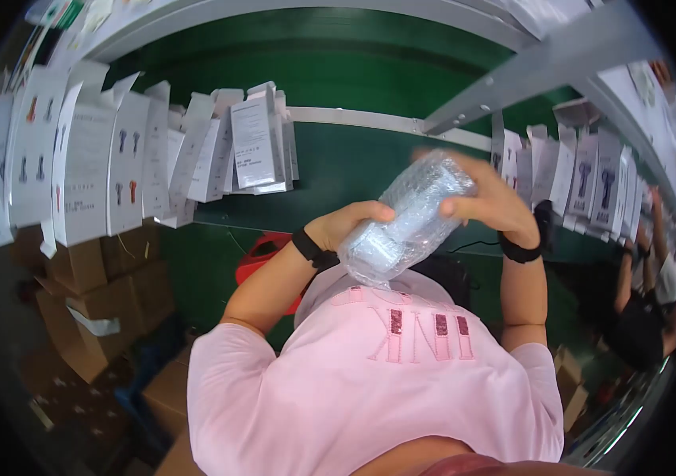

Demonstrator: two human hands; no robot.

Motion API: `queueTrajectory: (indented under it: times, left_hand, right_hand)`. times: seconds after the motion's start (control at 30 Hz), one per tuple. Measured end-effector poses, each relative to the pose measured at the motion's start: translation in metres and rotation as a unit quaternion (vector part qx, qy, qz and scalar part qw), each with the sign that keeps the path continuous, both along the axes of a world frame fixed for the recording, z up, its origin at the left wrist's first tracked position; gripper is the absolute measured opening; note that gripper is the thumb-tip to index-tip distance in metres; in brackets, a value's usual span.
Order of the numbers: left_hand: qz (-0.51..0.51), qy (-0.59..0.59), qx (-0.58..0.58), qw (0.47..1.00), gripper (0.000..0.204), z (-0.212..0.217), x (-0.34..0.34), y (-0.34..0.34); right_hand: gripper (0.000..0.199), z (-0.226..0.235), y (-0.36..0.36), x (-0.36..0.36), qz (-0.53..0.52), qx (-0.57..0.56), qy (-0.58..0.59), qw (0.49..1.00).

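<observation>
Directly before the pink shirt [354, 389], a bubble-wrapped package [408, 218] slants between both hands. The left hand [347, 226] has fingers clamped on its left side; the right hand [498, 202], partly blurred, clamps its upper right. Beyond, white cartons [84, 170] line the green bench [338, 170].

1. Between the left boxes [84, 170] and the right boxes [584, 174], the bench [334, 163] shows a bare strip; a hand could pass there, beyond the pack [413, 214], up to the rail [346, 118].
2. The rail crosses the far side of this strip; the post [516, 86] stands at it and slants to the upper right, so it obstructs the far right path.
3. The pack fills the room between left hand [347, 224] and right hand [498, 198]; the shirt [370, 381] is just beside its lower end, so passage is narrow there.
</observation>
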State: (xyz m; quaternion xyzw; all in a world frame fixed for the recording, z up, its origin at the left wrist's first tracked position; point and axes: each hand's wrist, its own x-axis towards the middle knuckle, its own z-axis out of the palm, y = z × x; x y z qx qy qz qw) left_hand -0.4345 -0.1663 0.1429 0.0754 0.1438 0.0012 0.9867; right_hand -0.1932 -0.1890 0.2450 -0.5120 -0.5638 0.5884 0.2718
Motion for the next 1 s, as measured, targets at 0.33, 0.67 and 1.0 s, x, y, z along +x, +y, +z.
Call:
queueTrajectory:
  times: [0.33,0.67,1.0]
  left_hand:
    - [0.241,0.376,0.166,0.879,0.062,-0.078,-0.068,-0.045]
    - [0.246,0.543,0.412,0.689,0.044,-0.177,-0.049,-0.075]
    - [0.162,0.574,0.485,0.64,0.046,-0.165,-0.036,-0.058]
  right_hand:
    - [0.035,-0.158,0.111,-0.007,-0.246,-0.24,0.163,0.925]
    - [0.021,-0.325,0.378,-0.03,-0.409,-0.129,0.342,0.837]
    - [0.044,-0.319,0.498,0.019,-0.331,0.014,0.245,0.911]
